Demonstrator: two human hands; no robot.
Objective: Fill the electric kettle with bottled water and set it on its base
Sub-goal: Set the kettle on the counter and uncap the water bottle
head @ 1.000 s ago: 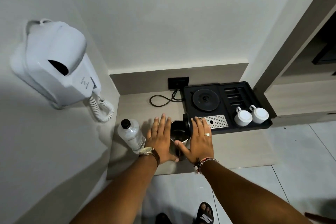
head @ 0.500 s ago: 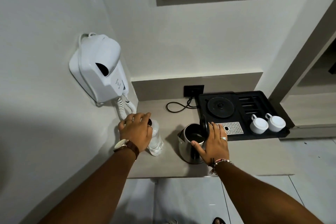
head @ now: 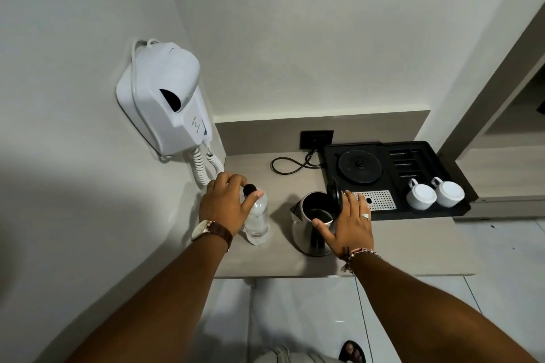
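Observation:
A steel electric kettle (head: 306, 233) stands on the grey counter (head: 413, 247) with its black lid flipped up and its inside dark. My right hand (head: 349, 222) rests against the kettle's right side by the handle, fingers spread, thumb over the rim. To its left a clear water bottle (head: 257, 221) with a black cap stands upright. My left hand (head: 225, 205) curls around the bottle's neck and cap. The round black kettle base (head: 359, 166) sits empty in a black tray (head: 427, 212) behind the kettle.
Two white cups (head: 433, 196) lie upside down in the tray beside a perforated drip grid (head: 379, 200). A black cord (head: 290, 163) runs to a wall socket (head: 316, 139). A white wall-mounted hair dryer (head: 163, 100) hangs on the left wall, close to my left hand.
My left hand went from the kettle's side to the bottle and closed around its top. The right hand stayed at the kettle. My view tilted upward.

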